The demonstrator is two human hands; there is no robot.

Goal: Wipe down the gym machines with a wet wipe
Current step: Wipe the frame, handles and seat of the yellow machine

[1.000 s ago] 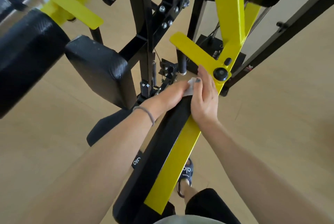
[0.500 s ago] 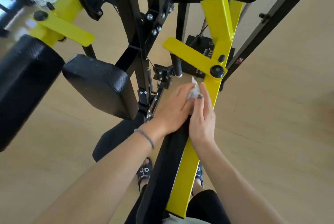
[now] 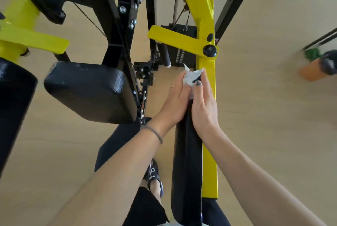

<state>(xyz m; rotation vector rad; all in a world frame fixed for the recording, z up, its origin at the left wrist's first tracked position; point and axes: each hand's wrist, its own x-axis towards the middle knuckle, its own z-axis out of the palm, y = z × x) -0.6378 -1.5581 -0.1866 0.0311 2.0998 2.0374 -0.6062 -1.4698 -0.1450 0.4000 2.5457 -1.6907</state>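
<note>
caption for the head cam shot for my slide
Both hands, left and right, press a white wet wipe around the top end of a black arm pad on a yellow-framed gym machine.
</note>
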